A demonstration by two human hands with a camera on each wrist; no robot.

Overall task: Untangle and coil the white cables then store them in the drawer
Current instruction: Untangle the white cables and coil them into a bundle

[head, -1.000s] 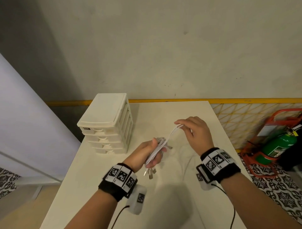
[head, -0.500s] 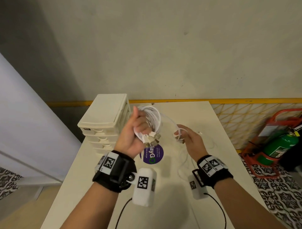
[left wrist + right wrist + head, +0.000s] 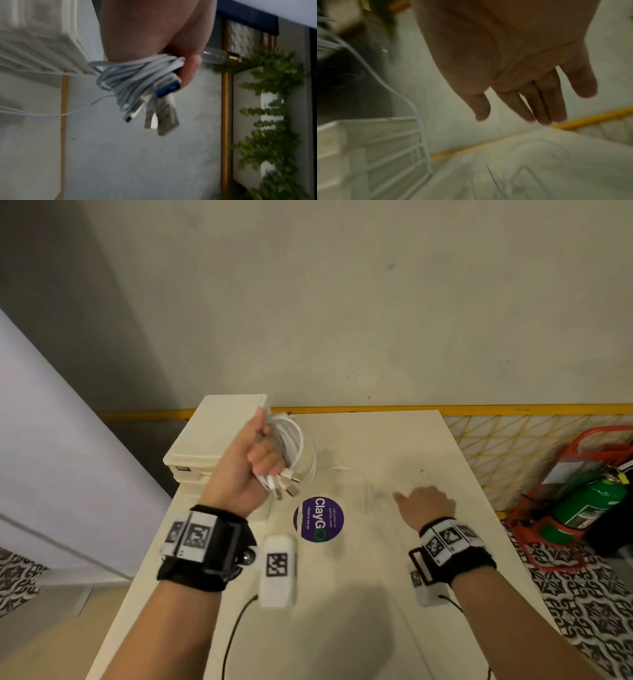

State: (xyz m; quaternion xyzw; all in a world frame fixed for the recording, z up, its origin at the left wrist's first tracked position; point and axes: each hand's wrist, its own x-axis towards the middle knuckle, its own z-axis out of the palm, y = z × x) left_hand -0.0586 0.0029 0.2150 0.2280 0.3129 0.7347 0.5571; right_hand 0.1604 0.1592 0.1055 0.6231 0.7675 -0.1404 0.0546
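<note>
Left hand [image 3: 251, 470] raised, fingers [image 3: 188, 70] curled tight, right hand [image 3: 426, 505] low, fingers [image 3: 556, 102] straight

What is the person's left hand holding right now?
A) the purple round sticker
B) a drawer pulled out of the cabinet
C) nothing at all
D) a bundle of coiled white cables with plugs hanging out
D: the left hand has its fingers curled round a bundle of white cables, raised above the table with several plugs dangling below; the right hand is open and holds nothing.
</note>
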